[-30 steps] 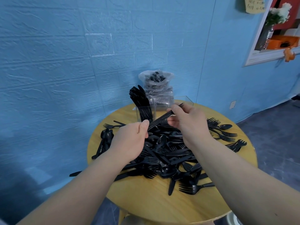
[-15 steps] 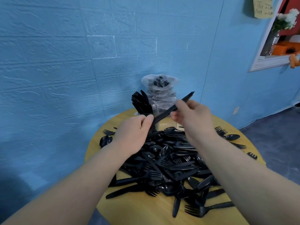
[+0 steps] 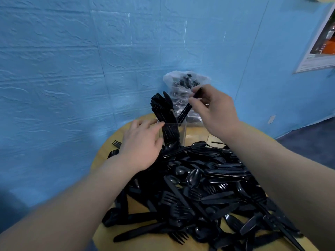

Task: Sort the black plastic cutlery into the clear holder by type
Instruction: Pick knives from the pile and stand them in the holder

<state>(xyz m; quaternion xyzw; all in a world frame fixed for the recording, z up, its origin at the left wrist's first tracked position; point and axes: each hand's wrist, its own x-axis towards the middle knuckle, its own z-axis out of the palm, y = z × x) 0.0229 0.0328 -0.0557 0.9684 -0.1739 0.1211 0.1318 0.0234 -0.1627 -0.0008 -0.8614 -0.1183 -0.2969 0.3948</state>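
Round wood table [image 3: 112,142]: right hand [image 3: 215,113] pinches cutlery piece [image 3: 188,107] over clear holder [image 3: 182,132]; left hand [image 3: 141,142] relaxed, touching holder.

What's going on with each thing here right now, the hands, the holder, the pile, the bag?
Left hand: open, fingers resting on the holder's corner.
Right hand: pinches cutlery, lowering it in.
Holder: upright, partly filled.
Pile: loose, unsorted, on the table.
Bag: open-topped, holding cutlery.

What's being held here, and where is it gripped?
The right hand pinches black cutlery near its upper end; the left hand touches the clear holder.
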